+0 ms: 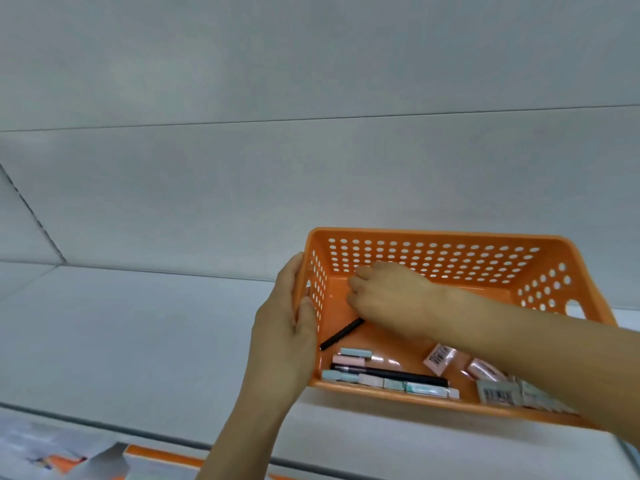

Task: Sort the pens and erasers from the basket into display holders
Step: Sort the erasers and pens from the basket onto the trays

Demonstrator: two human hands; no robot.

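An orange perforated basket (433, 252) sits on a pale shelf, tilted toward me. My left hand (282, 336) grips its left wall, thumb inside the rim. My right hand (388, 296) reaches inside with fingers curled, and a black pen (341, 335) sticks out from under it; whether it holds the pen I cannot tell. Along the near wall lie several pens (388, 375) in black, pink and pale blue. Wrapped erasers (440, 358) with barcodes lie to the right, partly hidden by my right forearm.
The white shelf surface (138, 341) stretches left of the basket, with a back panel behind it. At the bottom left, below the shelf edge, lie blurred papers or packaging (59, 455) and an orange strip (166, 457). No display holders are in view.
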